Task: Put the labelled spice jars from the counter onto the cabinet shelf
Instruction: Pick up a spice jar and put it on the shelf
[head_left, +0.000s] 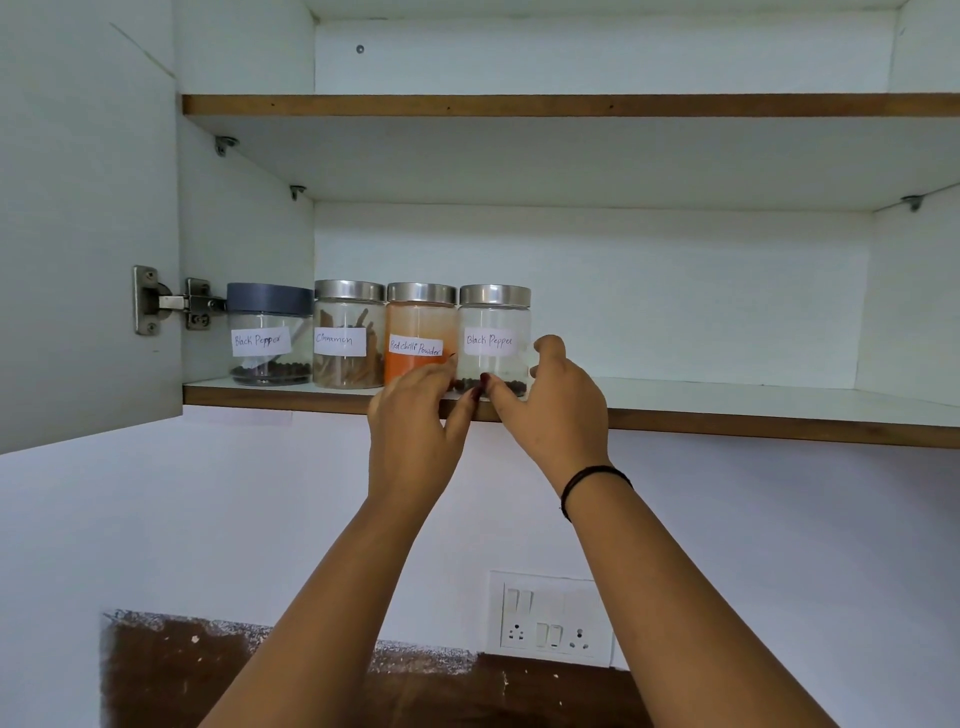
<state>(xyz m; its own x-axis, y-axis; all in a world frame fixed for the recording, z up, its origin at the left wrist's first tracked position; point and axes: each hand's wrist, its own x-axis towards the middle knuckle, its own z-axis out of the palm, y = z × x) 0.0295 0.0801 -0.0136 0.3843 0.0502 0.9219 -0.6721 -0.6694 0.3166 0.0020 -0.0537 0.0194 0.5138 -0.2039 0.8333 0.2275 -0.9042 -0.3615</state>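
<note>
Both hands are up at the lower cabinet shelf (727, 400) now. Four labelled jars stand in a row at its left end, touching side to side: the grey-lidded Black Pepper jar (267, 332), the Cinnamon jar (345, 332), the Red Chilli Powder jar (418, 322), and the steel-lidded Black Pepper jar (496, 332) at the right, close to the front edge. My right hand (550, 410) wraps that last one, thumb across its base, fingers round the far side. My left hand (410, 415) is curled at its lower left; pinching or just steadying, I can't tell. Looks like a nudge into line. The counter's out of view, so I can't say whether more jars wait.
</note>
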